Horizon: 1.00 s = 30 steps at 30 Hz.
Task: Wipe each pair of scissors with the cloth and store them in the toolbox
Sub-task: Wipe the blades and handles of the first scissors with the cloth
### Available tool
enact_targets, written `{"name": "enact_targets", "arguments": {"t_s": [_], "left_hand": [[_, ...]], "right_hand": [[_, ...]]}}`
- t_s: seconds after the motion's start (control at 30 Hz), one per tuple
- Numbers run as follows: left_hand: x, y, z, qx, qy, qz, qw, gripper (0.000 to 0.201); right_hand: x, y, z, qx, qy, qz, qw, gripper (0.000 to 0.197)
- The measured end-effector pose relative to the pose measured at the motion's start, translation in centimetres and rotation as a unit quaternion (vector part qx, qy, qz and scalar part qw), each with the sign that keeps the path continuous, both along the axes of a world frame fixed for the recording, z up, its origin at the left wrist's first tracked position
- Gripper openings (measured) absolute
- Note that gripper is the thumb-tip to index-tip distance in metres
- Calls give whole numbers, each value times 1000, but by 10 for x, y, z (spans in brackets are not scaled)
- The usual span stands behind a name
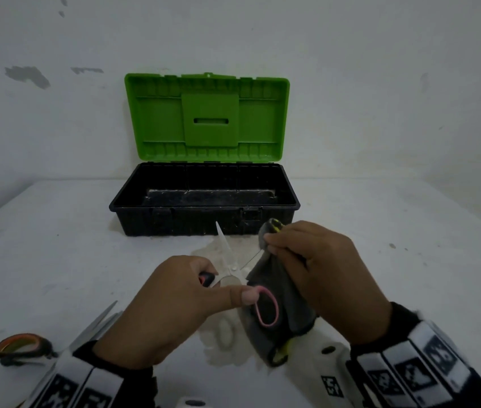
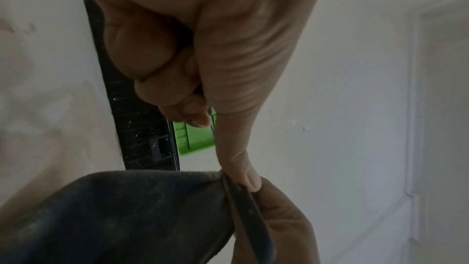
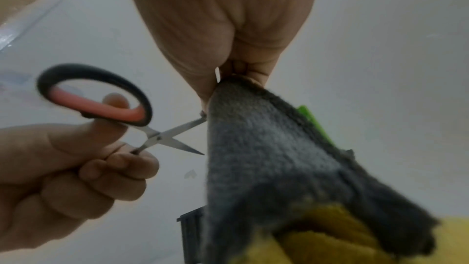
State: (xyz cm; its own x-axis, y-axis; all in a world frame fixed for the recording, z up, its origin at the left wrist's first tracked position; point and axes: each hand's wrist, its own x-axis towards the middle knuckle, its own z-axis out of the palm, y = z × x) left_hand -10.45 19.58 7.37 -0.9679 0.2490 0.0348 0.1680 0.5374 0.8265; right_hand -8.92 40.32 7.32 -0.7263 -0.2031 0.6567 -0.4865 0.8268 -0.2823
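A pair of scissors with black and pink handles has its blades spread apart. My left hand grips them, thumb through one loop, other fingers curled round the second handle. My right hand pinches a grey cloth with a yellow underside around the tip of the right blade. In the right wrist view the cloth hangs from my fingertips and covers that blade's end; the other blade is bare. The black toolbox stands open just beyond, its green lid upright.
A second pair of scissors with an orange and black handle lies at the table's near left, partly hidden by my left wrist. A pale stain marks the white table under my hands. A white wall rises behind the toolbox.
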Motion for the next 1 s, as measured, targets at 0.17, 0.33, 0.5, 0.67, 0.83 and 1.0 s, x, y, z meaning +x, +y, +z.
{"name": "enact_targets", "arguments": {"t_s": [0.17,0.33,0.5,0.67,0.83,1.0], "left_hand": [[0,-2,-1,-2,5,-11,1000,65],[0,2,3,-6,28,-7,1000,61],[-2,-1,4,-22,42,-13,999,63],[0,0,0,-14,38,-14,999,59],[-3,-1,0,4,36,16,999,56],[-5,4,2,10,38,4,999,59]], "right_hand": [[5,-6,-2,8,-7,29,1000,18],[-7,8,-2,-57,27,-25,998,18],[-1,2,-7,-30,19,5,999,18],[-10,26,-3,-74,20,-65,995,15],[0,29,10,-115,35,-59,991,17],[5,0,4,-41,-18,54,998,19]]}}
